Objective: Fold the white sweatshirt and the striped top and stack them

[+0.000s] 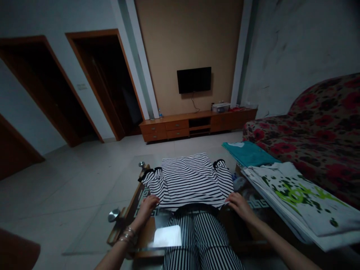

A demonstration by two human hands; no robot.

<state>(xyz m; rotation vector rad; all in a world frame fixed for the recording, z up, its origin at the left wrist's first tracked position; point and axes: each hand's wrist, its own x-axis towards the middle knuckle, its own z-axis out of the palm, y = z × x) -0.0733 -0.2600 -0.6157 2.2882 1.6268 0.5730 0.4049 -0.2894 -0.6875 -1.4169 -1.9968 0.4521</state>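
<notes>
A black-and-white striped shirt (188,180) lies spread on a glass-topped coffee table (157,245), its dark-trimmed neckline towards me. Its sleeves stick out to both sides and end in black cuffs. My left hand (149,205) has its fingers closed on the shirt's near left corner, by the shoulder. At the near right shoulder, the fingers of my right hand (238,204) pinch the fabric edge. Bracelets circle my left wrist. My striped trousers show below the neckline.
To the right lie a folded white garment (306,198) with a green print and a teal garment (250,153). Beyond them stands a floral sofa (317,123). A wooden TV cabinet (177,127) runs along the far wall beneath a television (194,80). Metal knobs (114,215) support the glass.
</notes>
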